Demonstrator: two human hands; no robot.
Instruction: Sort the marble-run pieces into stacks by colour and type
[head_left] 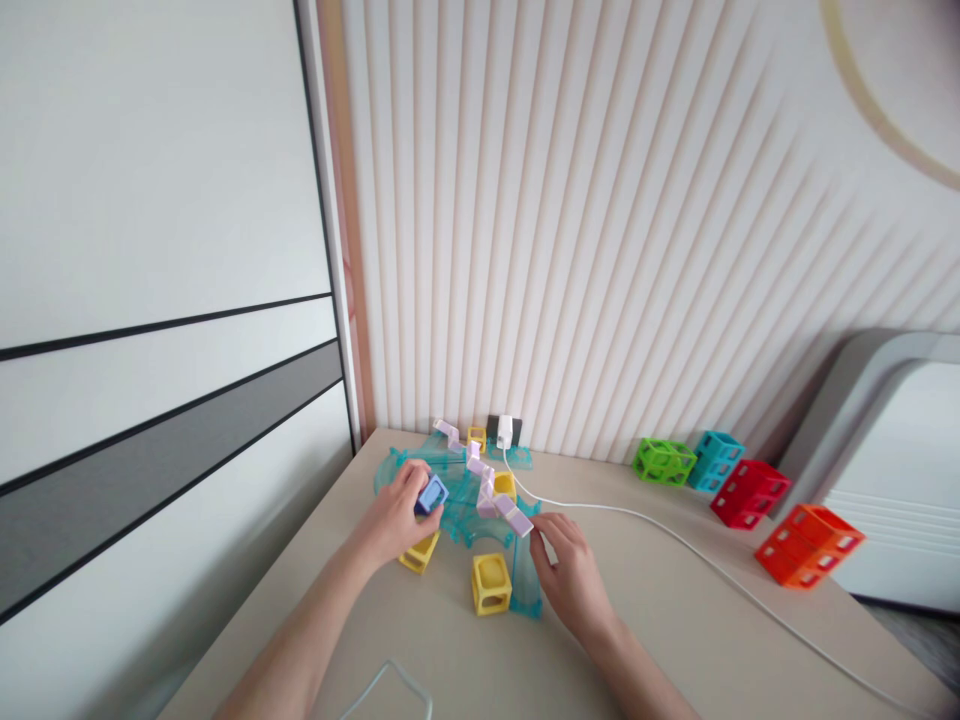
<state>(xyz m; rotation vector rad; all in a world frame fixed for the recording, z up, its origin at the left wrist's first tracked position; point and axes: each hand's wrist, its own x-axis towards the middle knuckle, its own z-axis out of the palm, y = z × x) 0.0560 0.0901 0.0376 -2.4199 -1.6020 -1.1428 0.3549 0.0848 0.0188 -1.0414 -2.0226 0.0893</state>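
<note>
The left hand (pixel 397 512) holds a blue frame block (pixel 431 494) between thumb and fingers, over the left part of the translucent teal track structure (pixel 465 500). The right hand (pixel 576 578) is at the structure's right side, its thumb and forefinger narrowly spaced at the near end of a lilac zigzag strip (pixel 487 490). Blur makes it hard to be sure, so I cannot tell whether they pinch that end or merely touch it.

The teal sections look largely assembled, and the lilac strip runs diagonally across them. The blue block is in the hand — not seated among the parts below.

A yellow frame cube (pixel 491 584) sits in front of the structure, and another yellow block (pixel 420 553) lies at its front left, partly under the left hand. More yellow shows among and behind the teal pieces.

Well to the right of the structure are open-sided block stacks: green (pixel 664 462), light blue (pixel 716 460), red (pixel 751 494) and orange (pixel 810 545). Their cells are windowed, but what is inside cannot be made out. Behind the structure, a white charger (pixel 505 432) is plugged in at the wall — its cable (pixel 637 514) trails off to the right.
</note>
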